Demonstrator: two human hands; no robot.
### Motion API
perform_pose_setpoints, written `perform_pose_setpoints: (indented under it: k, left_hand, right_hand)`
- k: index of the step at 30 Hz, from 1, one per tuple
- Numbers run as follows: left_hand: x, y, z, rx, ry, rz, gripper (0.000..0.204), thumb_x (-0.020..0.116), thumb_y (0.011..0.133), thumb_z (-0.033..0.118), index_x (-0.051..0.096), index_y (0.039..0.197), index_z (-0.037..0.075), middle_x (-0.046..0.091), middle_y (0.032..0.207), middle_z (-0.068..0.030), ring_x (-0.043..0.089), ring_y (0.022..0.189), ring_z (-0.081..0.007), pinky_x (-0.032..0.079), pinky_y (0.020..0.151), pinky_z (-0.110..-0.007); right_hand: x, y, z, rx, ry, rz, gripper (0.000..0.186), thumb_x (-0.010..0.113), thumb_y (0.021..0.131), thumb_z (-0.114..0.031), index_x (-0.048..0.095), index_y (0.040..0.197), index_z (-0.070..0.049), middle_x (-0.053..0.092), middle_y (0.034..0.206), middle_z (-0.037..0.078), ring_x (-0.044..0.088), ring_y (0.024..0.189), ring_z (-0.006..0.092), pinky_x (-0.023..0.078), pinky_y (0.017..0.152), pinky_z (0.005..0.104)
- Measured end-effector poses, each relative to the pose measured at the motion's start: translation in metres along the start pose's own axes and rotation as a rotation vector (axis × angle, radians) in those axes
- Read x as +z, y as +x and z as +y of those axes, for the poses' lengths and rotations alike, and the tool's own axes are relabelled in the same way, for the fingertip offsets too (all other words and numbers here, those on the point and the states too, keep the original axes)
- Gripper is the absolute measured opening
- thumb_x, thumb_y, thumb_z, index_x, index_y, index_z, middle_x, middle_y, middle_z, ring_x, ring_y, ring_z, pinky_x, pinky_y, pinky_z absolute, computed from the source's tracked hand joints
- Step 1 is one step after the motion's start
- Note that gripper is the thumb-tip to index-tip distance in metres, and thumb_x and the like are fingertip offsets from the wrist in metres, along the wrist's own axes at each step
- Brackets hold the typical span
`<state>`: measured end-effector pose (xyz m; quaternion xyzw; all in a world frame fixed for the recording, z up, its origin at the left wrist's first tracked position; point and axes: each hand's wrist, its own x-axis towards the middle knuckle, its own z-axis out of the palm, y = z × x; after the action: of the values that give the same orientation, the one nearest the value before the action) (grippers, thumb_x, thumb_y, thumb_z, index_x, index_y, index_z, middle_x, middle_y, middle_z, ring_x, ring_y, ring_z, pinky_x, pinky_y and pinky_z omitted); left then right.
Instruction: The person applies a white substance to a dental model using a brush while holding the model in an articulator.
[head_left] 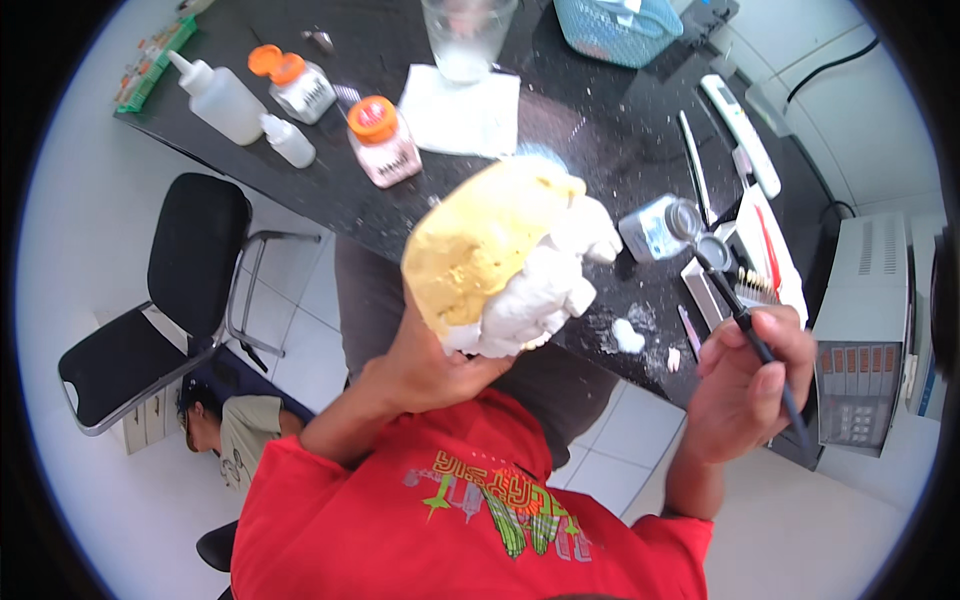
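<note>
My left hand [430, 360] is closed around the underside of a dental plaster cast [480, 240], yellow on its left part and lumpy white on its right. I hold it up over the near edge of the black counter; most of my fingers are hidden behind it. My right hand [750, 380] grips a slim black-handled tool [750, 325] pen-fashion, to the right of the cast and apart from it. The tool's thin end points up and left, near an uncapped clear jar [655, 230] with a grey lid. Its exact tip is hard to make out.
On the black counter [610, 130] stand orange-capped jars [385, 145], a white squeeze bottle [222, 100], a glass [465, 40] on white tissue and a blue basket [610, 35]. White paste [628, 337] lies near the edge. A grey device [860, 340] is at right. Behind sits another person [240, 430].
</note>
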<state>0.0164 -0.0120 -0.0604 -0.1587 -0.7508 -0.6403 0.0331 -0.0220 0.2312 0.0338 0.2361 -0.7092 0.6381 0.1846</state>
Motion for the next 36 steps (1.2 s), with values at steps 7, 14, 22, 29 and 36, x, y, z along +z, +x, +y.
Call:
perform_pose_setpoints:
  k: [7,14,22,29,36]
  left_hand:
    - [-0.017,-0.014,0.002,0.045,-0.033,-0.03,0.088,0.062,0.082,-0.012,0.012,0.15,0.009,0.032,0.149,-0.0203,0.049,0.123,-0.019,0.045,0.099,-0.032]
    - [-0.038,-0.024,0.005,0.091,-0.052,0.014,0.096,0.066,0.078,-0.012,0.008,0.151,0.008,0.033,0.147,-0.0228,0.051,0.122,-0.0226,0.047,0.099,-0.035]
    - [-0.052,-0.032,-0.005,0.129,-0.3,0.129,0.094,0.067,0.075,-0.014,0.019,0.149,0.019,0.011,0.155,-0.0209,0.038,0.134,-0.0352,0.05,0.1,-0.042]
    - [-0.058,-0.027,-0.006,0.14,-0.373,0.15,0.089,0.069,0.075,-0.012,0.025,0.145,0.023,0.008,0.154,-0.0196,0.036,0.135,-0.0404,0.051,0.098,-0.044]
    - [-0.056,-0.022,-0.002,0.161,-0.378,0.151,0.088,0.068,0.076,-0.012,0.024,0.145,0.022,0.009,0.154,-0.0208,0.037,0.135,-0.0408,0.051,0.098,-0.044]
  right_hand:
    - [0.062,0.112,-0.024,-0.069,-0.268,-0.062,0.02,0.063,0.092,-0.019,0.066,0.098,0.0,0.063,0.076,0.006,0.054,0.059,0.006,0.038,0.049,0.0178]
    - [0.119,0.202,0.03,-0.264,-0.572,-0.344,0.025,0.067,0.089,-0.027,0.071,0.099,-0.005,0.068,0.077,0.003,0.06,0.069,0.0077,0.047,0.064,0.0236]
    - [0.155,0.205,0.052,-0.162,-0.899,-0.498,0.024,0.074,0.082,-0.029,0.076,0.091,-0.007,0.067,0.07,0.005,0.057,0.062,0.0097,0.046,0.059,0.0268]
    - [0.128,0.176,0.019,-0.247,-0.573,-0.269,0.017,0.073,0.085,-0.018,0.073,0.096,-0.005,0.07,0.083,0.002,0.06,0.068,0.0051,0.046,0.059,0.0207]
    - [0.116,0.099,0.036,0.007,-0.508,-0.379,0.008,0.07,0.079,-0.005,0.066,0.086,-0.004,0.07,0.074,0.004,0.065,0.062,0.0085,0.048,0.051,0.0234]
